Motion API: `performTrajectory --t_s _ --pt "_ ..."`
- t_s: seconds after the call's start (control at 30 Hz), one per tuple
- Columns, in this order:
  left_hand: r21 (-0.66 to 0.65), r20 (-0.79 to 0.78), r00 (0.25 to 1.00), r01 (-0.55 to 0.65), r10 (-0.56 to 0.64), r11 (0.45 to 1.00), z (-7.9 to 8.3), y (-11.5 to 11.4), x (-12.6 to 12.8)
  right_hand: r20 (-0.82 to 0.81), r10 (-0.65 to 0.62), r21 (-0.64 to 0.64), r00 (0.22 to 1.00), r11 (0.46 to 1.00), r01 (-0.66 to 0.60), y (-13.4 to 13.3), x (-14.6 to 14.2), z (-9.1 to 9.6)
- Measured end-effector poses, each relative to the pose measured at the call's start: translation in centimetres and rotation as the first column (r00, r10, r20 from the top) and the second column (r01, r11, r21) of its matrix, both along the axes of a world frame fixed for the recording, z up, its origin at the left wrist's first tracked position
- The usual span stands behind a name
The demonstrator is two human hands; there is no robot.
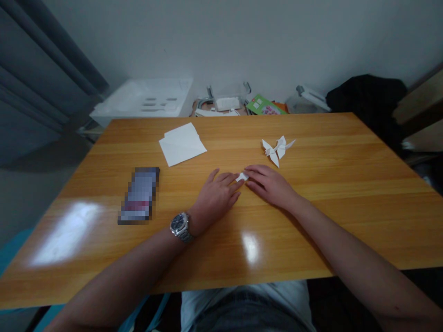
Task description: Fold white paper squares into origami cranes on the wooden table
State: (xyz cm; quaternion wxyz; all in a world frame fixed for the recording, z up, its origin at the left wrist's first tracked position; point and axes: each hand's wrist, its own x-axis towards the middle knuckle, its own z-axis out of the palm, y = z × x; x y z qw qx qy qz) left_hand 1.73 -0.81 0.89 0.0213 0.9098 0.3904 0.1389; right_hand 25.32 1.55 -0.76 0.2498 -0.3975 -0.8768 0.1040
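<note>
Wristwatch (180, 227) worn on left wrist: round silver-coloured case, dark blue dial, metal link bracelet. Left hand (216, 198), right hand (268, 185), left forearm (121, 272) and right forearm (346, 249) left bare. Pale garment (242, 295) seen at lap; darker grey fabric (245, 316) seen below it, details lost in shadow.

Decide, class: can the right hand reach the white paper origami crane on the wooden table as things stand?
Probably yes: the right hand lies close to the white paper origami crane, and nothing stands between them.
</note>
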Motion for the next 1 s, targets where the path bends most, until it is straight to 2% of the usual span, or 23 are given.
performTrajectory --t_s 0.1,0.33,0.5,0.63,1.0 --pt "-0.004 0.007 1.000 -0.013 0.013 1.000 0.0 -0.2 0.2 0.098 0.050 -0.058 0.994 0.997 -0.045 -0.8 0.0 0.0" --pt "-0.058 0.019 1.000 0.015 -0.014 0.998 -0.2 0.2 -0.2 0.233 0.033 -0.089 0.972 0.996 -0.012 -1.5 0.1 -0.7" --pt "-0.035 0.001 0.998 0.066 -0.066 0.997 -0.5 0.4 -0.7 0.239 0.024 -0.083 0.971 0.997 -0.004 -1.5 0.0 -0.8" --pt "0.012 -0.021 0.999 0.033 -0.033 0.999 -0.5 0.0 -0.5 0.233 0.019 -0.080 0.972 0.997 0.000 -1.5 -0.1 -0.8" --pt "-0.032 -0.001 1.000 0.016 -0.016 0.999 0.1 -0.1 -0.4 0.229 -0.020 -0.051 0.973 0.998 0.033 -1.7 -0.8 -0.3"
